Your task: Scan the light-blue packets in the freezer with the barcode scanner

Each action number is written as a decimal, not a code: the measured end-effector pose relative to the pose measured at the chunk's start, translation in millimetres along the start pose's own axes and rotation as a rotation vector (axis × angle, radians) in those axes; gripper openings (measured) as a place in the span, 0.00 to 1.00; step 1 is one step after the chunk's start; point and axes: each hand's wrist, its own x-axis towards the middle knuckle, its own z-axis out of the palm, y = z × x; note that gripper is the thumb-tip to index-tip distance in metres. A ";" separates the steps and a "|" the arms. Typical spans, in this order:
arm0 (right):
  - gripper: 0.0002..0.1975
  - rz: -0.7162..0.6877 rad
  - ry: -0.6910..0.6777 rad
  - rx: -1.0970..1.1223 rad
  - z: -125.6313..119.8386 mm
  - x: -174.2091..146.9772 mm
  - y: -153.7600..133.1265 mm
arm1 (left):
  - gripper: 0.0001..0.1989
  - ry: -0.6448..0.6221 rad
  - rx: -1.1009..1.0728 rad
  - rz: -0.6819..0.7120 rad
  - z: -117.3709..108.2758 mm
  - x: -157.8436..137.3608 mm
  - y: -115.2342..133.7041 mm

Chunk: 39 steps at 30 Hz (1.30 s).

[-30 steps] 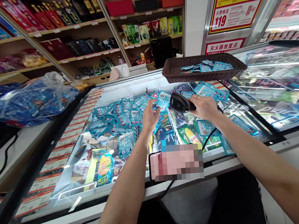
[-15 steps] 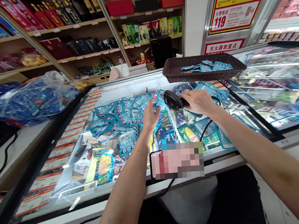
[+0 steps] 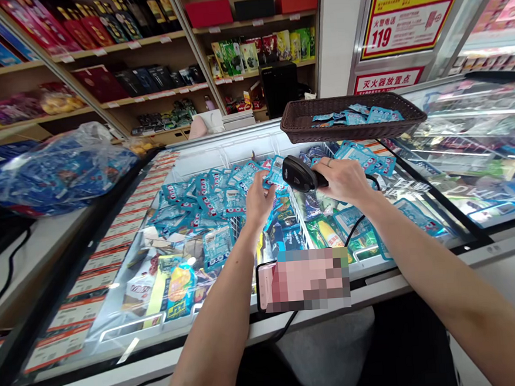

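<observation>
My right hand (image 3: 343, 180) grips a black barcode scanner (image 3: 298, 173) by its handle, its head aimed left, a black cable trailing toward me. My left hand (image 3: 260, 202) pinches a small blue packet (image 3: 277, 169) with a white barcode label, held up just left of the scanner head. Both hands hover over a heap of several blue packets (image 3: 205, 202) spread on the glass lid of a chest freezer (image 3: 171, 352).
A brown wicker tray (image 3: 306, 128) holding a few blue packets stands behind the hands. A clear bag of blue packets (image 3: 57, 171) lies at the left. A pink phone (image 3: 264, 286) rests on the freezer's near edge. Stocked shelves (image 3: 150, 44) fill the back.
My right hand lifted the scanner up and left, closer to the packet, then settled slightly. My left hand kept the packet almost still.
</observation>
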 end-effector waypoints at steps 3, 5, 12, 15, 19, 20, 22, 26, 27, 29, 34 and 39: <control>0.15 -0.011 0.020 0.010 0.9 -0.3 0.2 | 0.20 0.002 0.011 0.012 -0.5 -0.8 1.3; 0.14 -0.012 0.026 0.011 1.3 -0.9 0.5 | 0.19 0.005 0.020 0.022 -0.9 -1.1 2.0; 0.14 0.005 -0.008 0.005 3.0 -1.2 1.4 | 0.19 0.014 0.042 0.028 -0.7 -2.0 4.4; 0.14 0.002 -0.018 -0.001 4.1 -0.9 2.0 | 0.19 0.023 0.061 0.042 -0.1 -2.7 4.4; 0.14 0.019 -0.014 0.006 3.4 -0.9 3.5 | 0.20 0.061 0.085 0.060 0.0 -2.3 3.0; 0.15 0.029 -0.014 0.007 3.0 -1.2 4.2 | 0.20 0.082 0.094 0.064 -0.1 -1.9 2.3; 0.16 0.052 -0.012 0.006 2.2 -2.2 6.3 | 0.20 0.138 0.133 0.072 -0.7 -1.3 0.5; 0.17 0.146 0.010 -0.014 4.3 -5.9 14.2 | 0.20 0.283 0.289 0.038 -2.7 -1.7 -3.2; 0.17 0.183 0.023 -0.023 5.9 -7.0 17.0 | 0.21 0.312 0.324 0.015 -3.4 -2.2 -3.1; 0.17 0.251 0.048 -0.040 9.9 -8.7 23.3 | 0.23 0.349 0.372 -0.025 -4.9 -3.1 -0.7; 0.18 0.345 0.019 -0.067 18.9 -10.4 35.3 | 0.24 0.156 0.354 0.176 -5.8 -2.3 15.4; 0.17 0.344 0.016 -0.065 21.2 -9.8 35.7 | 0.22 -0.150 0.377 0.433 -1.1 0.2 23.8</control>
